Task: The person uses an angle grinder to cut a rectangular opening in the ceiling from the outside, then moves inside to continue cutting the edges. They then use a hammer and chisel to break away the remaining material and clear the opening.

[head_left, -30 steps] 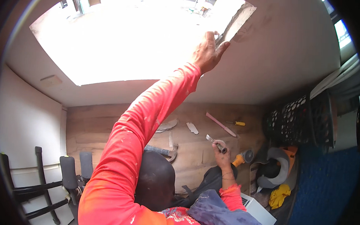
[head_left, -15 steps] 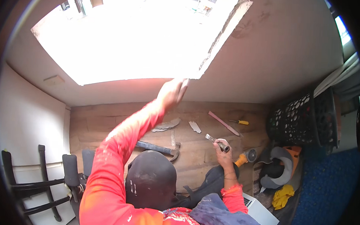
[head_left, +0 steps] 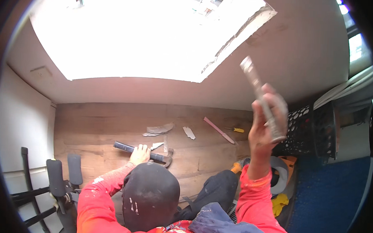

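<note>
Coming down from the wall opening's lower edge since the earlier frame, the left hand (head_left: 140, 154) is now curling its fingers over the handle of the hammer (head_left: 157, 157) (how tightly, I cannot tell). That tool is lying left of the floor's (head_left: 85, 125) middle. Pale scraps (head_left: 189, 133) are lying toward the far edge; a pink stick (head_left: 219, 130) and yellow-handled screwdriver (head_left: 237, 130) are lying nearer the far right corner. Also rising, the right hand (head_left: 259, 124) is closing firmly around a blurred chisel-like tool (head_left: 255, 84), tilting it up-left above the floor's right edge.

R hand (head_left: 268, 117) higher w/ prob. chisel (head_left: 255, 81)
</note>
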Available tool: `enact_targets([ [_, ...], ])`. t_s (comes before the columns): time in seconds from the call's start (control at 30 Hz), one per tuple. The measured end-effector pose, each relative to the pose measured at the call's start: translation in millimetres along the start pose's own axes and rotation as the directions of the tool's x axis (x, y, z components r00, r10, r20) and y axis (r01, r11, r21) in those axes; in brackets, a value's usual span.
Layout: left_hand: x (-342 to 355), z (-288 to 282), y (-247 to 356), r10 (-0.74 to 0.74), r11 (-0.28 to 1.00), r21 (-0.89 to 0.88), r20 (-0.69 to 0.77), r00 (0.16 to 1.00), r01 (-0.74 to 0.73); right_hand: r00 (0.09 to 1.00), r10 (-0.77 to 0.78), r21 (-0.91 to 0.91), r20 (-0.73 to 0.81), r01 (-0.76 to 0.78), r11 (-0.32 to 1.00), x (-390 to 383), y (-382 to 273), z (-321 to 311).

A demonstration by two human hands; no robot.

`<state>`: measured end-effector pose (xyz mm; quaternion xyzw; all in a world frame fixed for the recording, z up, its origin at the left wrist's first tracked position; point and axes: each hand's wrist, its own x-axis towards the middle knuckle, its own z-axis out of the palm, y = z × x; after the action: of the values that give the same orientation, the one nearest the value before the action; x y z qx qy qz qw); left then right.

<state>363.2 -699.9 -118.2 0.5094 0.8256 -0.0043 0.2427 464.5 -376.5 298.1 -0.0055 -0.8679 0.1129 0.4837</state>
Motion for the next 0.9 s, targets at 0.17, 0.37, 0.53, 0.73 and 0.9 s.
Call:
enact_targets([
  [0.17, 6.1, 23.5, -14.2, 0.170, 0.981, 0.109, -0.110, 0.979, -0.158, 0.896, -0.425, -0.163, -0.130, 0.403, 0.901, 97.3, 14.5, 21.6],
  [0.37, -8.8, -17.5, -27.2, 0.179, 0.968, -0.175, -0.010, 0.984, -0.178, 0.862, -0.504, -0.326, -0.064, 0.459, 0.826, 134.7, 35.3, 35.0],
  [0.53, -49.6, -114.0, -9.7, -0.110, 0.767, -0.630, -0.317, 0.942, -0.122, 0.846, -0.531, -0.357, -0.042, 0.484, 0.799, 135.2, 41.6, 35.1],
  [0.73, -51.8, -283.7, 22.0, -0.088, 0.579, -0.497, -0.826, 0.557, -0.646, 0.858, -0.512, -0.275, 0.041, 0.502, 0.820, 142.1, 34.8, 17.9],
  [0.9, -53.8, -369.0, 86.7, -0.054, 0.558, -0.343, -0.924, 0.379, -0.756, 0.884, -0.446, -0.294, 0.140, 0.467, 0.834, 149.2, 23.0, 8.7],
])
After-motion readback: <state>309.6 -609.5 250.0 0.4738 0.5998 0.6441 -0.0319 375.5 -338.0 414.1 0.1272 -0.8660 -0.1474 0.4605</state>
